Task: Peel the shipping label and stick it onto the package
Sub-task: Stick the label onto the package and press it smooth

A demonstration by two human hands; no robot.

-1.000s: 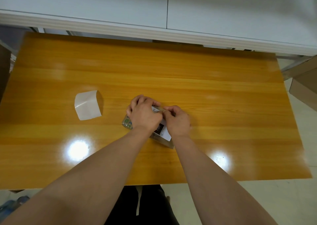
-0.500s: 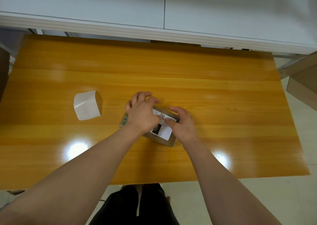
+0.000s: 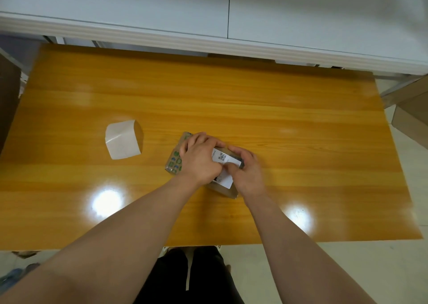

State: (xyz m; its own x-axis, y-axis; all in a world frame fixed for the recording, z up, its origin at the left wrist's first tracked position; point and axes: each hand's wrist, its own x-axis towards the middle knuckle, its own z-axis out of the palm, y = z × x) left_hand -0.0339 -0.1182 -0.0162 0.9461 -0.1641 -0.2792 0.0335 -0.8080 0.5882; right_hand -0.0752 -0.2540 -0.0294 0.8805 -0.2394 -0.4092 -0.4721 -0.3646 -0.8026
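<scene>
A small brown package (image 3: 174,162) with green print lies on the wooden table (image 3: 278,118), near its middle. A white shipping label (image 3: 225,159) with a QR code sits on the package's top face. My left hand (image 3: 199,159) lies flat over the package's left part, with its fingers on the label's left edge. My right hand (image 3: 249,171) presses on the label's right side, fingers bent over the package's far right corner. Both hands hide much of the label and the package.
The curled white backing sheet (image 3: 122,139) lies on the table to the left of the package. A white cabinet (image 3: 208,14) runs behind the table. A cardboard box (image 3: 412,111) stands off the right edge.
The package has slid a little to the right under my hands. My left hand moved over the label's left edge, and my right hand shifted up along the label's right side.
</scene>
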